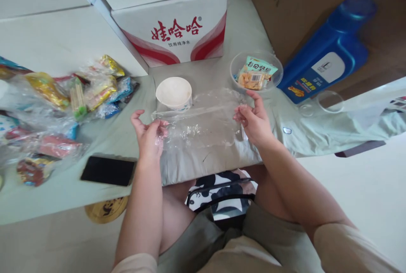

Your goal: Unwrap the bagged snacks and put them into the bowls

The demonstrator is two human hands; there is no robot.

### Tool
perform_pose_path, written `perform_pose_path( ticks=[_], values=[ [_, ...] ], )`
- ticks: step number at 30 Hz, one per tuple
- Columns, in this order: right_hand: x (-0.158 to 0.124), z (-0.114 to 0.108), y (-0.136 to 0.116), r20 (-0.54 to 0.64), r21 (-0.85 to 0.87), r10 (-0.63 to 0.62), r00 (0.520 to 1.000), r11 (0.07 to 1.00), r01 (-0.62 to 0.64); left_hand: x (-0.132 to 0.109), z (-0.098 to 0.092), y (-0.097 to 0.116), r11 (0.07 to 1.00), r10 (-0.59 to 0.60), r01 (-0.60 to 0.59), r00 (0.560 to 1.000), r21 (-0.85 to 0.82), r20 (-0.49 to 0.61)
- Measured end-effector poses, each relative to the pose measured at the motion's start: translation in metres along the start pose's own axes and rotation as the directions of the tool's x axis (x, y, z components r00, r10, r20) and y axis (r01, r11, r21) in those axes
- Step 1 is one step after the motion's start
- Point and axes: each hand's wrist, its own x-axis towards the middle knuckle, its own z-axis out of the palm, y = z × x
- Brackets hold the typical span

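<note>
A sheet of clear plastic wrap [203, 123] is stretched flat over the grey cloth-covered table [222, 154] between my two hands. My left hand [147, 135] pinches its left edge, fingers closed on the film. My right hand [253, 121] grips the right edge the same way. Just behind the wrap stands a white paper bowl [174, 92], empty as far as I can see. To the right of it sits a clear plastic bowl [269, 68] holding a snack packet [255, 74].
A heap of wrapped snacks in clear bags [57, 104] lies at the left. A black phone [108, 170] rests near the front edge. A white carton with red lettering [174, 28] stands behind, a blue jug [330, 53] leans at the right beside a clear lid [330, 103].
</note>
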Motion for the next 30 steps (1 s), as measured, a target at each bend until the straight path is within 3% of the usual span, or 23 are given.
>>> perform_pose_path(
  ticks=[3,9,16,20,24,26,30],
  values=[
    [0.001,-0.001,0.003,-0.03,-0.063,-0.089,0.996,0.994,0.087,-0.001,0.0,0.001,0.999,0.049,-0.049,0.999,0.011,0.024],
    [0.004,0.0,0.004,-0.076,-0.087,-0.072,0.995,0.994,0.065,-0.003,-0.002,-0.003,0.989,0.115,-0.12,0.991,0.082,0.064],
    [0.0,0.0,0.002,0.039,-0.296,-0.115,0.993,0.947,0.122,0.004,-0.01,-0.007,0.983,0.069,-0.082,0.994,0.166,0.079],
    [0.002,-0.002,0.005,0.007,-0.435,-0.173,0.985,0.886,0.159,0.009,-0.014,-0.015,0.955,0.134,-0.142,0.99,0.26,0.049],
    [0.003,-0.004,0.004,-0.025,-0.454,-0.213,0.977,0.873,0.179,0.011,-0.015,-0.019,0.932,0.212,-0.21,0.977,0.295,0.027],
    [0.002,-0.004,0.002,-0.032,-0.426,-0.209,0.977,0.888,0.175,0.009,-0.014,-0.018,0.956,0.19,-0.191,0.982,0.224,0.026],
    [-0.001,-0.001,0.001,-0.032,-0.372,-0.182,0.983,0.915,0.157,0.003,-0.009,-0.012,0.994,0.029,-0.034,0.998,0.102,0.053]
  ],
)
